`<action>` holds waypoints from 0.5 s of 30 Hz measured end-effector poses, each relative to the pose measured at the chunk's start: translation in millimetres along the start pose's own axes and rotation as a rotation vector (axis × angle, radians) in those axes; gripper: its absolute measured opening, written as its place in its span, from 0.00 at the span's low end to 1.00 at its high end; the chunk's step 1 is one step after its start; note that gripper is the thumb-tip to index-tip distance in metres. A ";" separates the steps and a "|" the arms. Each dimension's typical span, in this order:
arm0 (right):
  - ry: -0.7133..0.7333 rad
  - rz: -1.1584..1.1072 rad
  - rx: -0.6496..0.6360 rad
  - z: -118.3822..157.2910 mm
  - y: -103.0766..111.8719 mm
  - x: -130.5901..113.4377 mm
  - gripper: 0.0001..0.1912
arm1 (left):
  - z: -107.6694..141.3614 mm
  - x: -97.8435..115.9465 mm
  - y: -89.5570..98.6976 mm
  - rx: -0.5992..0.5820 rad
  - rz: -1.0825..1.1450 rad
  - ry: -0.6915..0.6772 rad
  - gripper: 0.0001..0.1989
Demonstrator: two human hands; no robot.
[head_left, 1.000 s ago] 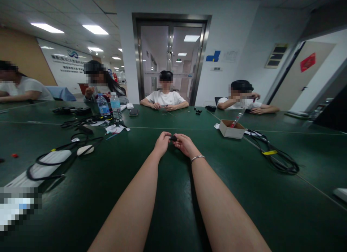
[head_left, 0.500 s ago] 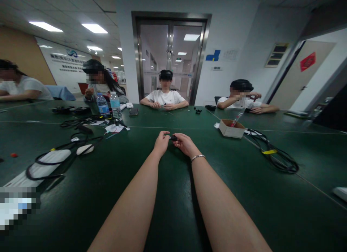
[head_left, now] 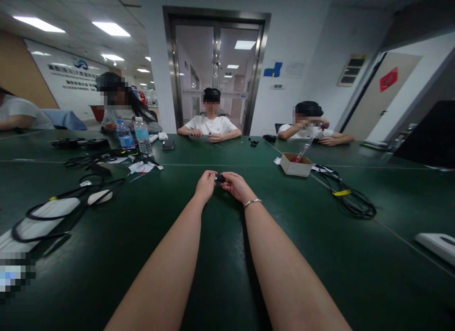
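Observation:
Both my arms reach out over the dark green table (head_left: pixel 227 255). Between my fingertips is a small black object with a silvery end (head_left: pixel 221 178), shaped somewhat like a USB stick. My right hand (head_left: pixel 235 185) pinches its black body from the right and wears a silver bracelet at the wrist. From the left, my left hand (head_left: pixel 206 185) has thumb and forefinger closed at the silvery end. The fingers cover part of the object, so fine detail is hidden. It is held just above the tabletop, or close to it; I cannot tell which.
Right of my hands stand an open cardboard box (head_left: pixel 295 167) and a coiled black cable (head_left: pixel 355 203). On the left lie a white power strip (head_left: pixel 53 212), a white computer mouse (head_left: pixel 100 197), papers (head_left: pixel 142 167) and water bottles (head_left: pixel 143 137). Several people sit around the table.
The view has turned slightly right, so the scene sits further left. My left fingers, more extended before, have closed at the object's silvery end, and more of its black body shows.

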State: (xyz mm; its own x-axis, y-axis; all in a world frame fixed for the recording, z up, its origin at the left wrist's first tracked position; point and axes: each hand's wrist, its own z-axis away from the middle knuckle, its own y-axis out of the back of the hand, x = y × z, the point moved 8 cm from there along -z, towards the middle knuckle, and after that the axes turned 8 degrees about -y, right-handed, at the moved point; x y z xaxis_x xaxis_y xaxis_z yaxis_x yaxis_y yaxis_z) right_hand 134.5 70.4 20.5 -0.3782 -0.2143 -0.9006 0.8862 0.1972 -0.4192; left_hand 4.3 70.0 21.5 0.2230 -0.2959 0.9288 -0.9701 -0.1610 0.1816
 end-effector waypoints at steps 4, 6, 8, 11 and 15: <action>-0.007 0.013 0.007 -2.8 1.3 2.0 0.05 | 3.1 2.6 -0.7 -0.014 0.031 0.026 0.12; -0.007 0.018 0.006 -3.6 1.4 2.9 0.05 | 4.3 4.1 -1.1 -0.027 0.037 0.030 0.14; -0.001 0.016 0.004 -3.9 1.2 3.1 0.05 | 4.4 5.1 -0.4 -0.026 0.019 0.020 0.14; 0.006 0.010 0.000 -3.6 0.8 2.8 0.05 | 2.9 4.6 -0.4 -0.023 0.005 -0.002 0.14; 0.006 0.002 -0.005 -2.9 0.0 2.4 0.02 | -0.2 -0.1 -0.5 -0.009 -0.016 -0.010 0.14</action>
State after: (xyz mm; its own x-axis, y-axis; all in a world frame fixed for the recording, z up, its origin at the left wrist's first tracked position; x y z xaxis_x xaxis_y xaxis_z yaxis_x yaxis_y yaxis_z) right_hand 132.9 72.6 17.9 -0.3785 -0.2081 -0.9019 0.8855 0.2022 -0.4183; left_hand 4.7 70.3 21.4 0.2397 -0.3024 0.9226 -0.9672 -0.1570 0.1998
